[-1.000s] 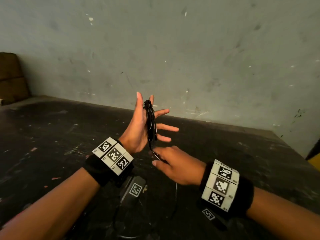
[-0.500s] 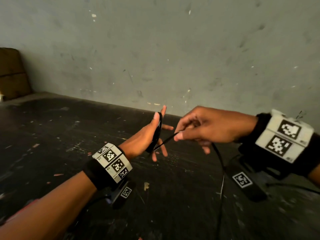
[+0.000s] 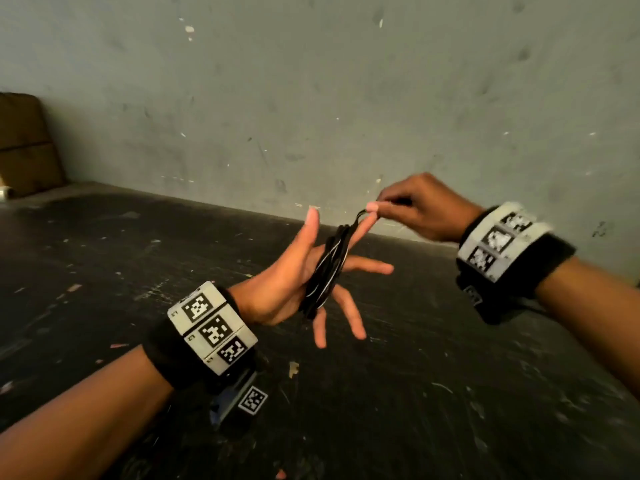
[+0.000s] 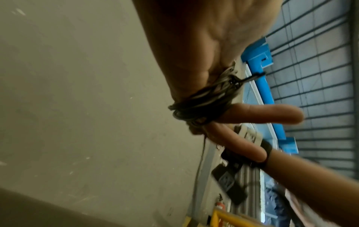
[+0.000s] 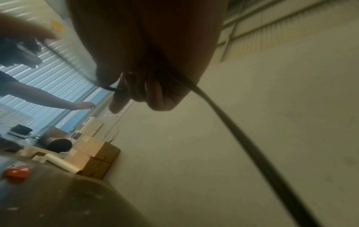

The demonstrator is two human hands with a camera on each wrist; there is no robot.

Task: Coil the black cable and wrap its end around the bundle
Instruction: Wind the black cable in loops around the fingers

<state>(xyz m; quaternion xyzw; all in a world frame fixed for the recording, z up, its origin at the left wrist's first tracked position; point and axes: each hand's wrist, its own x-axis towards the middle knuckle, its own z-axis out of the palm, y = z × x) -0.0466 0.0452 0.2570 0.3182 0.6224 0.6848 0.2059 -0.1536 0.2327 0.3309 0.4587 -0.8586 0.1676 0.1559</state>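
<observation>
While my left hand (image 3: 294,271) stays spread, thumb up and fingers fanned, the black cable (image 3: 327,271) sits as a tight bundle of loops round its fingers, above the dark tabletop (image 3: 104,271). Half a second ago my right hand (image 3: 422,209) was level with the bundle, drawing the free end out sideways; a second ago it was below the bundle, nearer me. Now it is above and beyond the bundle, toward the grey wall (image 3: 311,98), thumb and forefinger pinching the cable's short tail just past the left index fingertip. So the hand has carried the end up and over another turn, and very little slack shows between pinch and bundle. From the left wrist camera the loops (image 4: 204,99) cross the finger bases with a stub of cable sticking out beside them. I judge the coiling is nearly spent, and the remaining tail should soon go around the bundle's waist rather than the fingers.
</observation>
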